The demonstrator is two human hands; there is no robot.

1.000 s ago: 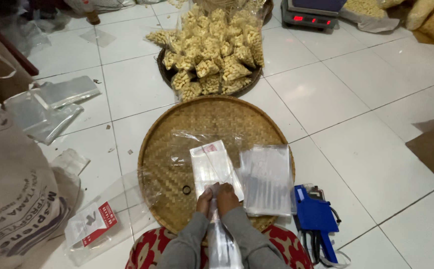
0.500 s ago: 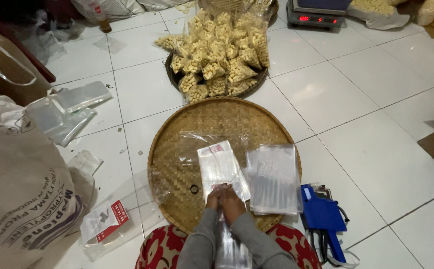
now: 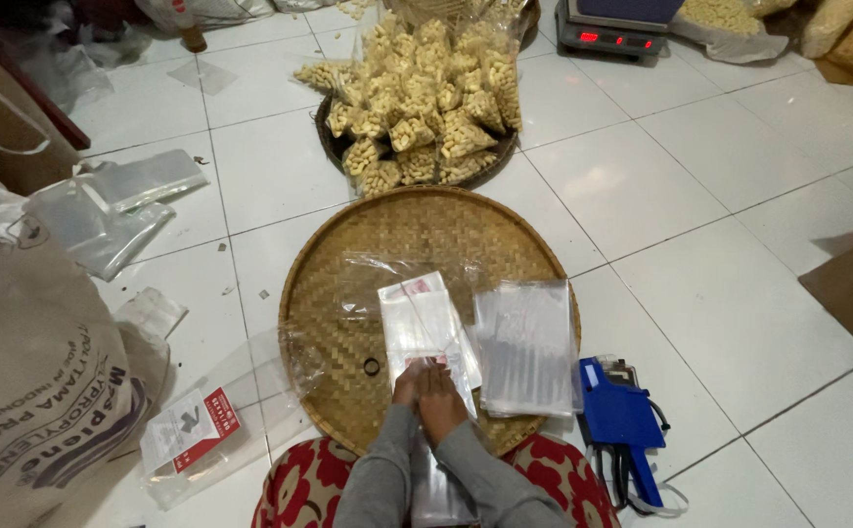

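A clear plastic bag [image 3: 425, 328] lying on the woven tray [image 3: 348, 244] is pinched at its near edge by the left hand [image 3: 408, 383] and right hand [image 3: 440, 399], fingers closed on it, apparently to be separated from the bag stack [image 3: 527, 344], which likely calls for a gentle pull

On the woven tray [image 3: 348, 254], two bag stacks [image 3: 524, 347] lie side by side; a labelling gun [image 3: 622, 416] lies right of it.
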